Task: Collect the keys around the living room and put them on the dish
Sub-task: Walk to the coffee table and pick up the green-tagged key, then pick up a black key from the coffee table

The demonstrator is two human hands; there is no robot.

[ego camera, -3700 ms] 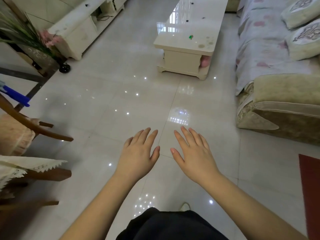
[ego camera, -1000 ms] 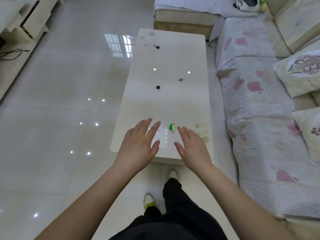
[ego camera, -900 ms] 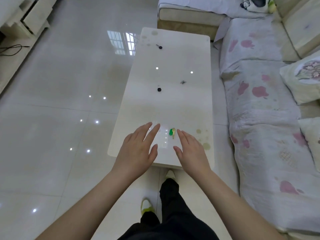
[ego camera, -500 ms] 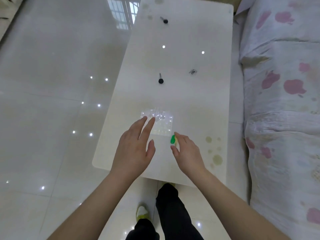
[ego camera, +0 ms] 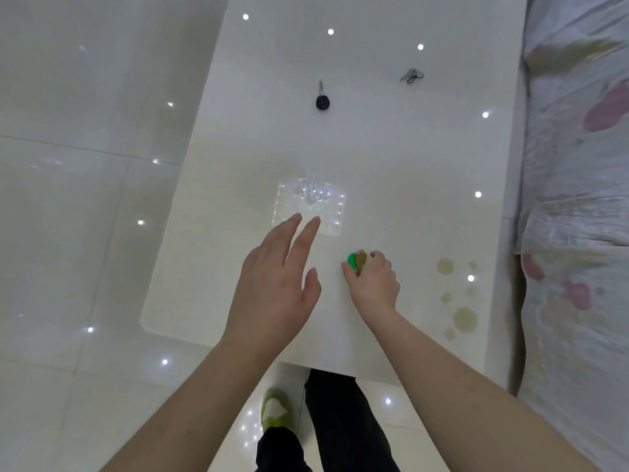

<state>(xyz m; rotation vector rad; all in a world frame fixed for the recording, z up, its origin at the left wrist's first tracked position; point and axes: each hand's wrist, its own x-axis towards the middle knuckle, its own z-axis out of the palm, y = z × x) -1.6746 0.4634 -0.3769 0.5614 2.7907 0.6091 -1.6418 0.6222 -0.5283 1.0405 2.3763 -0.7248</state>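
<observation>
Looking down from the head camera, a glossy white worktop (ego camera: 391,158) runs away from the person, with pale floor tiles (ego camera: 85,199) to its left and a sofa (ego camera: 578,233) in a flowered cover along its right edge.

Near the worktop's near edge, a little right of its middle, the right hand (ego camera: 372,284) rests low on the surface. Its fingers (ego camera: 377,258) are curled, and thumb and forefinger pinch a key (ego camera: 355,262) with a green head and a brownish part just beside it; the key sits at the fingertips, and whether it still touches the worktop I cannot tell.

The left hand (ego camera: 277,281) hovers just left of the right one, palm down, its fingers (ego camera: 304,238) straight and slightly apart, holding nothing. Their tips reach toward a bright square reflection on the surface.

Farther up the worktop, about midway across, lies a black key (ego camera: 322,98), its dark head nearer the person and its blade pointing away. Toward the far right edge lies a small grey metal thing (ego camera: 411,75), too small to make out clearly.

Some yellowish round stains (ego camera: 457,298) mark the worktop near its near right corner, well apart from both hands.

Below the near edge, dark trousers (ego camera: 340,424) and a greenish shoe (ego camera: 277,412) show on the floor. No dish shows in this view.
</observation>
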